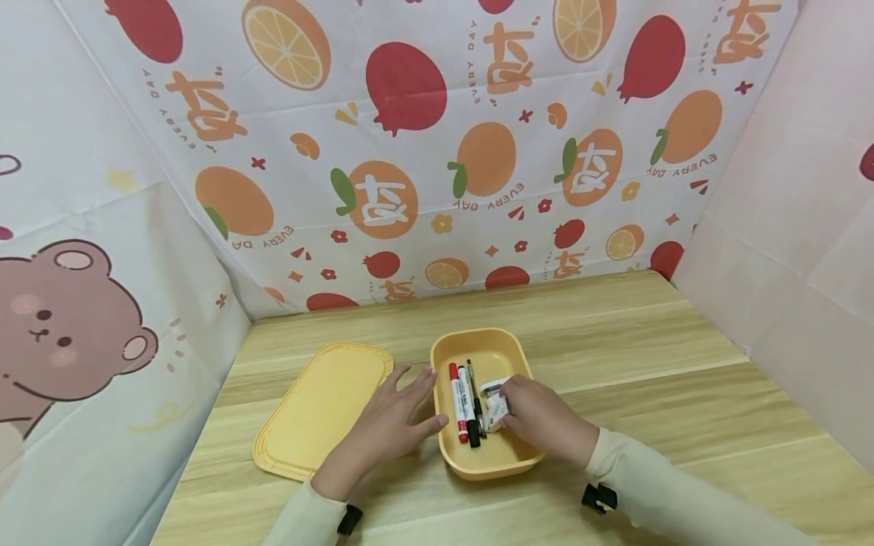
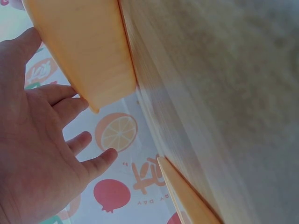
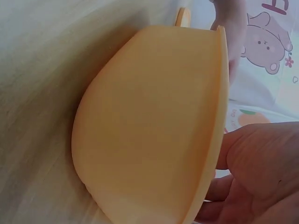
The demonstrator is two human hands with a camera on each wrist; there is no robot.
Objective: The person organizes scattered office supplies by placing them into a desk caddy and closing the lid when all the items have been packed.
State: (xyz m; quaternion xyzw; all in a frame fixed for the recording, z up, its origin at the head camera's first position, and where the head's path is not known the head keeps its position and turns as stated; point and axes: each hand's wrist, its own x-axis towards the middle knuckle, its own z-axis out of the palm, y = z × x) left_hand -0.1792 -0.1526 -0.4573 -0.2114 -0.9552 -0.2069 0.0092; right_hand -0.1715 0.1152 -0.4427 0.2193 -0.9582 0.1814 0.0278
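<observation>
A yellow plastic box (image 1: 471,474) sits on the table with its open side up. My left hand (image 1: 392,417) rests its fingertips at the left rim, fingers spread and fairly straight; the left wrist view shows that hand (image 2: 46,135) beside the box wall (image 2: 84,51). Inside lie a red-capped marker (image 1: 458,402), a black-capped marker (image 1: 468,406) and a slim pen (image 1: 476,394). Reaching over the right rim, my right hand (image 1: 542,417) pinches a small white item (image 1: 497,412) inside the box; its kind cannot be told. In the right wrist view, the box wall (image 3: 149,126) hides the fingertips.
A flat yellow lid (image 1: 328,409) lies on the wooden table (image 1: 614,349) to the left of the box. A fruit-print cloth (image 1: 423,167) hangs behind the table, and white cloths (image 1: 785,227) flank it on both sides.
</observation>
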